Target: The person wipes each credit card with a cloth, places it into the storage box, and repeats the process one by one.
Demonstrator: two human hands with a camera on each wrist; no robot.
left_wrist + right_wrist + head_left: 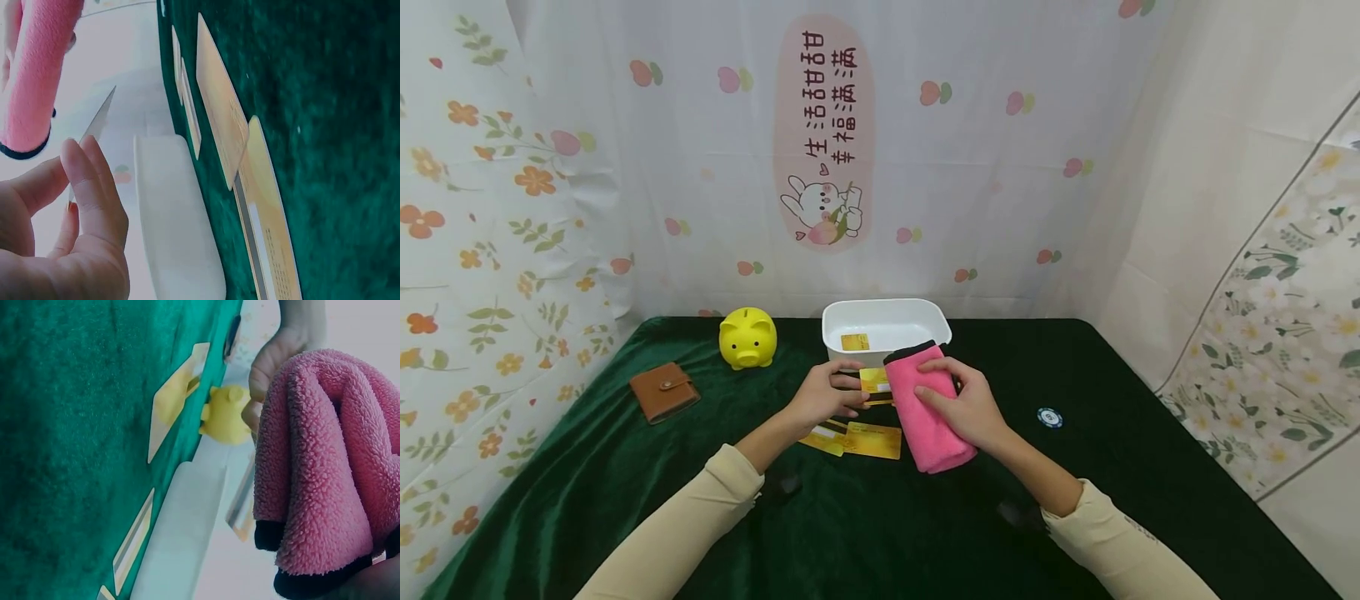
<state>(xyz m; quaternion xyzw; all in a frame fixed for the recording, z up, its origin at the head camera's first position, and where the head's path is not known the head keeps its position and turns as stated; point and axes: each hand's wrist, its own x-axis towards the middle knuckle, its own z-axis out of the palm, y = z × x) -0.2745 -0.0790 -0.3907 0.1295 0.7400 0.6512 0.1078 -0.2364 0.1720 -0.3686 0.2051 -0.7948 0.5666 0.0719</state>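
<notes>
My left hand (pixel 824 393) pinches a gold bank card (pixel 872 380) between thumb and fingers, raised above the table. In the left wrist view this card (pixel 100 115) shows nearly edge-on. My right hand (pixel 964 406) grips a folded pink fleecy cloth (pixel 927 423) with black edging, close to the card's right end. Below the hands, more gold cards lie on the green cloth, one card (pixel 874 441) overlapping another card (pixel 824 438). A white plastic bin (pixel 887 305) stands just beyond the hands, with a gold card (pixel 854 342) inside it.
A yellow piggy bank (pixel 747 337) stands left of the bin, and a brown wallet (pixel 662 393) lies farther left. On the right is a blue-and-white poker chip (pixel 1050 417). Patterned curtains (pixel 1000 167) hang behind the dark green table cover (pixel 880 533) and along its sides.
</notes>
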